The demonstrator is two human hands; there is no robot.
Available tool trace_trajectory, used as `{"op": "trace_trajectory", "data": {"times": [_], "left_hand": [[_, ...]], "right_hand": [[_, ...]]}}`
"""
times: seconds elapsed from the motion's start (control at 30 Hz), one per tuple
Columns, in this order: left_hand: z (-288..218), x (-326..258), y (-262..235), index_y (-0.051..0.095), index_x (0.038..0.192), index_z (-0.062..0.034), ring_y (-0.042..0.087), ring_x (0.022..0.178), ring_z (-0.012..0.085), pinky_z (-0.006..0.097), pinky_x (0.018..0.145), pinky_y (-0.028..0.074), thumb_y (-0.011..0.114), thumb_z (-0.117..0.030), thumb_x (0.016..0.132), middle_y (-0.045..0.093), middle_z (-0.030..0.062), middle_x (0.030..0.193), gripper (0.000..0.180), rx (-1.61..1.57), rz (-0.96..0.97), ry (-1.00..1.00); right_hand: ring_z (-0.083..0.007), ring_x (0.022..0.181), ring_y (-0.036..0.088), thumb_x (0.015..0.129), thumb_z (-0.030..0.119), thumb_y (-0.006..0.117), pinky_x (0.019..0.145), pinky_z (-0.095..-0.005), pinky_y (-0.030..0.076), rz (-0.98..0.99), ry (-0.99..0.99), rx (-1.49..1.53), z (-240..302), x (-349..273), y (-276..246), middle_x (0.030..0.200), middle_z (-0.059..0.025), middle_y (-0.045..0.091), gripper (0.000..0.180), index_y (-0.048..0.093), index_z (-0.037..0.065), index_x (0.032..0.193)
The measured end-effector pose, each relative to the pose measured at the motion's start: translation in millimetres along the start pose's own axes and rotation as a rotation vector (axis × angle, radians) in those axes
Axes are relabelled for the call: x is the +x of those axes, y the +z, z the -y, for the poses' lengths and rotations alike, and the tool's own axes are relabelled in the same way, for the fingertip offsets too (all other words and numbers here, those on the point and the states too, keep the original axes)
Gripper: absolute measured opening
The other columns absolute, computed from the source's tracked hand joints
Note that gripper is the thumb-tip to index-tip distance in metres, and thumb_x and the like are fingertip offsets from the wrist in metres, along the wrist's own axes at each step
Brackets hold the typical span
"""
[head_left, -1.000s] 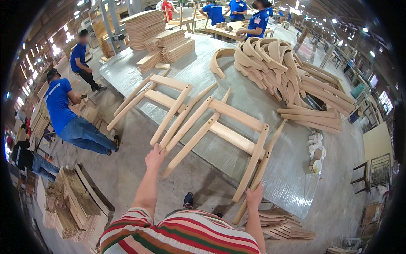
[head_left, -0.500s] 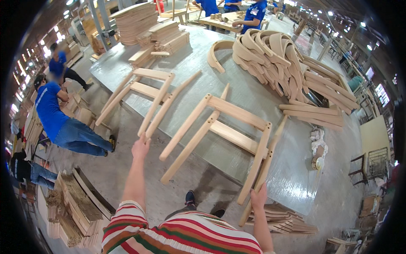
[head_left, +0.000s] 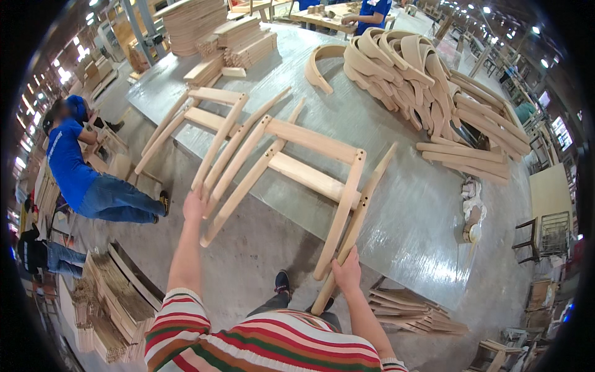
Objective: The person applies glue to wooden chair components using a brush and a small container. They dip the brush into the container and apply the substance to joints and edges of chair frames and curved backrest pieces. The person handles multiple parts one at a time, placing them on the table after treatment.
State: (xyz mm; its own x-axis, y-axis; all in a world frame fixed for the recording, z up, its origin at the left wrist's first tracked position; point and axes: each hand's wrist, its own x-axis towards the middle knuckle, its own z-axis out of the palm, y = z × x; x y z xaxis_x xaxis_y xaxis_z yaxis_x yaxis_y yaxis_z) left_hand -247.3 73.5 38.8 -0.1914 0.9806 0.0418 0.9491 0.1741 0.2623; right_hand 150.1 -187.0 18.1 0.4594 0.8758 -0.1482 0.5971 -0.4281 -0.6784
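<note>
So, no bins or boxes here really, everything just sits loose: the big grey worktop carries a heap of curved pieces at its far right, flat slats beside that heap, and stacked boards at the far left end. More slat bundles lie on the floor at lower left.

The main thing is a wooden frame, two long legs joined by two flat rails, lying tilted on the worktop with its leg ends sticking out past the near edge. A second frame lies just to its left, partly under it.

The left hand is up at the end of the frame's left leg, fingers touching the wood; whether it's actually wrapped around it can't be told from this angle. That arm is stretched out nearly straight, striped sleeve at the shoulder.

The right hand is closed around the lower end of the right leg, thumb up, arm bent closer to the body.

Another person in blue crouches on the floor to the left.
</note>
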Motion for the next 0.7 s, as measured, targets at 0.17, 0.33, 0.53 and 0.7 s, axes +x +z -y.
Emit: {"op": "trace_trajectory", "data": {"times": [0.17, 0.33, 0.53, 0.7], "left_hand": [[-26.2, -32.5, -20.8, 0.049, 0.126, -0.0173, 0.052, 0.103, 0.0328, 0.045, 0.084, 0.045, 0.055, -0.020, 0.084, 0.057, 0.0142, 0.109, 0.042, 0.014, -0.258, 0.127], [-170.8, -147.0, -8.8, 0.055, 0.117, -0.0105, 0.052, 0.101, 0.0333, 0.043, 0.087, 0.042, 0.061, -0.011, 0.078, 0.058, 0.0133, 0.106, 0.040, -0.326, -0.173, 0.648], [-319.9, -297.5, 24.8, 0.058, 0.112, -0.0091, 0.052, 0.101, 0.0298, 0.040, 0.088, 0.041, 0.063, -0.014, 0.079, 0.057, 0.0106, 0.106, 0.034, -0.483, 0.195, 1.132], [-379.5, -304.1, 32.6, 0.059, 0.111, -0.0091, 0.052, 0.100, 0.0277, 0.038, 0.087, 0.042, 0.062, -0.013, 0.080, 0.057, 0.0099, 0.107, 0.031, -0.450, 0.239, 1.224]], "right_hand": [[-0.0282, 0.080, 0.061, 0.080, 0.030, 0.066, 0.073, -0.0374, 0.048, 0.242, -0.006, 0.209, -29.5, -7.5, -34.1, 0.091, -0.0169, 0.060, 0.069, 0.035, -0.001, 0.133], [-0.0257, 0.072, 0.060, 0.081, 0.026, 0.065, 0.069, -0.0354, 0.048, 0.363, -0.148, 0.269, -85.0, -28.8, -65.0, 0.081, -0.0135, 0.060, 0.058, 0.043, 0.003, 0.130], [-0.0293, 0.076, 0.059, 0.083, 0.022, 0.061, 0.072, -0.0358, 0.047, 0.406, -0.169, 0.196, -147.3, -48.0, -148.2, 0.083, -0.0149, 0.060, 0.046, 0.049, 0.004, 0.124], [-0.0256, 0.071, 0.058, 0.083, 0.020, 0.061, 0.067, -0.0350, 0.046, 0.155, -0.028, 0.290, -211.6, -55.8, -208.8, 0.078, -0.0139, 0.060, 0.037, 0.056, 0.003, 0.115]]}}
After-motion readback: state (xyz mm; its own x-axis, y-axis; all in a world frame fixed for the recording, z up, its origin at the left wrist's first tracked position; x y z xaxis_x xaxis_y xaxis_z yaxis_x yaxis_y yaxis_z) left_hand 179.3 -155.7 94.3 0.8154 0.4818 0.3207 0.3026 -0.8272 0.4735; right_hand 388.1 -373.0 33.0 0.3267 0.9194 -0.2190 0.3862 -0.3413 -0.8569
